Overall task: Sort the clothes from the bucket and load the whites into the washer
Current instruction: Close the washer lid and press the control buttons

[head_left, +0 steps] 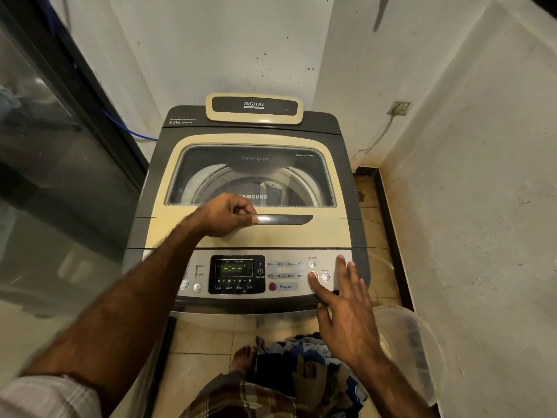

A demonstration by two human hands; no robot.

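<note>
Lid handle (286,219) in L grip (224,215).

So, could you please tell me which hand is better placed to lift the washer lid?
Left. The left hand curls round the handle of the closed lid, while the right hand is open over the panel.

Walls (241,40): white, speckled, 12 and 3 o'clock.
Floor (199,342): beige tiles, 6 o'clock.
Glass door (45,176): dark-framed, 9 o'clock.
Socket (398,108): 2 o'clock, cable (378,140) hanging.
</note>
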